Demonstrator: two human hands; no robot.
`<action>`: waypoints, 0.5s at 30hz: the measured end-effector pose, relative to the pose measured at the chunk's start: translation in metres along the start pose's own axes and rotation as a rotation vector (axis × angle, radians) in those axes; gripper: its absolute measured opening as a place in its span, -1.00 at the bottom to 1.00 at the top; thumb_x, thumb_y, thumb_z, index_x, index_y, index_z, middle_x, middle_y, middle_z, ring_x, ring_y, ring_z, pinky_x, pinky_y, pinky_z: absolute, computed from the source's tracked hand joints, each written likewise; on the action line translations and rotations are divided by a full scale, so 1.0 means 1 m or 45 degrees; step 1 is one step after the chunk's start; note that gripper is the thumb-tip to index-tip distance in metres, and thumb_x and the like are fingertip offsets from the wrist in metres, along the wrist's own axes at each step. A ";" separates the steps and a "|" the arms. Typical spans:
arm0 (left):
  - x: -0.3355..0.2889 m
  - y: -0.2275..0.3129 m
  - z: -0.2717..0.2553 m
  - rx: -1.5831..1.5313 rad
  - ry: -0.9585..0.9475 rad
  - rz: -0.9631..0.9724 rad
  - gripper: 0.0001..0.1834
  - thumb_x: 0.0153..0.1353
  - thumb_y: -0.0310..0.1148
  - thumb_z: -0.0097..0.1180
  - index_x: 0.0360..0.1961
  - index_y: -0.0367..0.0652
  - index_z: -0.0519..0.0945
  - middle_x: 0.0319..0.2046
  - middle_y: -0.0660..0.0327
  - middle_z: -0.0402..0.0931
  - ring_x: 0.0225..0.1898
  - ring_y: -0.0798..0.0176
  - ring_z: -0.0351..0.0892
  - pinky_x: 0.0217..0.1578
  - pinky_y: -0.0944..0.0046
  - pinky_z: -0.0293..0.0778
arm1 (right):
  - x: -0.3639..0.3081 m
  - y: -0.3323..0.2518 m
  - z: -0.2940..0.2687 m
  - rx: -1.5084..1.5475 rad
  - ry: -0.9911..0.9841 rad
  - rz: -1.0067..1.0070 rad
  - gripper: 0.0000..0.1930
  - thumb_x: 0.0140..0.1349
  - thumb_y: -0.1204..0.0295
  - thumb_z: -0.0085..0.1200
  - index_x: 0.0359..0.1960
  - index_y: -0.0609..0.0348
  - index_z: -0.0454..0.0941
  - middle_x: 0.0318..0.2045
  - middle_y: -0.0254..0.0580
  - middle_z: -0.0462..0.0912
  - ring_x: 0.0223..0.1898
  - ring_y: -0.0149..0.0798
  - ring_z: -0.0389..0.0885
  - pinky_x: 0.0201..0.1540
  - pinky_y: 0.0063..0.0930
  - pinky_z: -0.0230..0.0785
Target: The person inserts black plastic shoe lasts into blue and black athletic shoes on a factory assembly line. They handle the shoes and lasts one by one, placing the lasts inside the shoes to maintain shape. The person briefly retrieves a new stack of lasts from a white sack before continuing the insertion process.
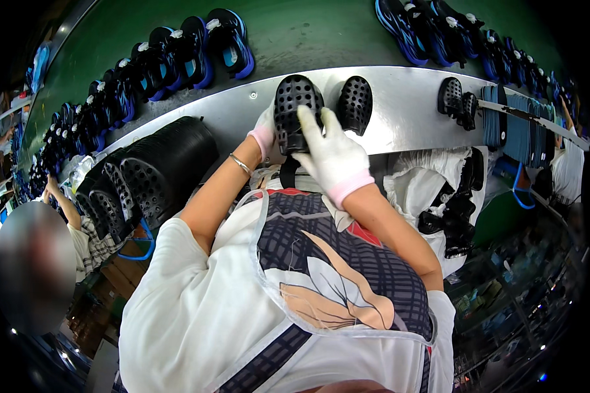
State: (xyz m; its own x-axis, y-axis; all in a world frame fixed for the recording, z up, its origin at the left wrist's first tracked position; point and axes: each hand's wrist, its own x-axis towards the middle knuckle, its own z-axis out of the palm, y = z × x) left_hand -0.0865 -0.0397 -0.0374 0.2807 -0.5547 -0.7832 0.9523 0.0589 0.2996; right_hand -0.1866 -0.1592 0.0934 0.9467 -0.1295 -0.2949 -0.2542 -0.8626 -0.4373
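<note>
Both my hands wear white gloves with pink cuffs. My left hand grips a black plastic shoe-toe form, rounded at the top and full of round holes, from its left side; most of those fingers are hidden behind it. My right hand lies over the form's lower right part, fingers on its front and thumb at its lower end. Just to the right, a similar black form stands on the metal ledge, touched by neither hand.
Long nested stacks of black forms lie at the left. A white bag with black pieces sits at the right, near smaller forms and blue insoles. Dark blue shoes line the green conveyor. Another person's arm shows far left.
</note>
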 end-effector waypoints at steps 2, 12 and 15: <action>0.002 0.001 -0.001 -0.140 -0.019 -0.052 -0.58 0.40 -0.23 -0.27 0.12 -0.22 0.46 0.00 0.02 0.55 -0.02 0.05 0.59 0.07 0.07 0.51 | 0.005 -0.003 0.004 -0.029 0.005 -0.012 -0.19 0.00 0.21 0.30 0.31 -0.10 0.16 0.12 0.15 0.38 -0.23 0.11 0.64 -0.24 -0.17 0.55; 0.013 -0.025 -0.007 0.188 0.065 0.059 -0.41 0.39 0.10 -0.32 0.08 -0.14 0.52 -0.07 0.18 0.58 -0.09 0.28 0.57 -0.10 0.24 0.48 | -0.012 0.018 0.007 0.079 0.053 0.088 -0.14 0.02 0.23 0.28 0.37 -0.10 0.09 0.20 0.11 0.34 -0.04 0.10 0.58 -0.09 -0.21 0.52; 0.031 -0.032 -0.008 0.151 0.029 0.029 -0.41 0.37 0.11 -0.26 0.07 -0.14 0.53 -0.11 0.17 0.60 -0.11 0.28 0.59 -0.12 0.26 0.49 | -0.004 0.013 0.004 0.001 -0.048 0.114 -0.11 0.03 0.24 0.28 0.39 -0.12 0.03 0.22 0.16 0.31 -0.03 0.13 0.57 -0.06 -0.19 0.50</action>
State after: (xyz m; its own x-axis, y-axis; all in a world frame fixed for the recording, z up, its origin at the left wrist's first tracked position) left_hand -0.1075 -0.0519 -0.0762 0.3065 -0.5349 -0.7873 0.9250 -0.0279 0.3790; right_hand -0.1943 -0.1679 0.0851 0.9122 -0.1872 -0.3645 -0.3373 -0.8481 -0.4086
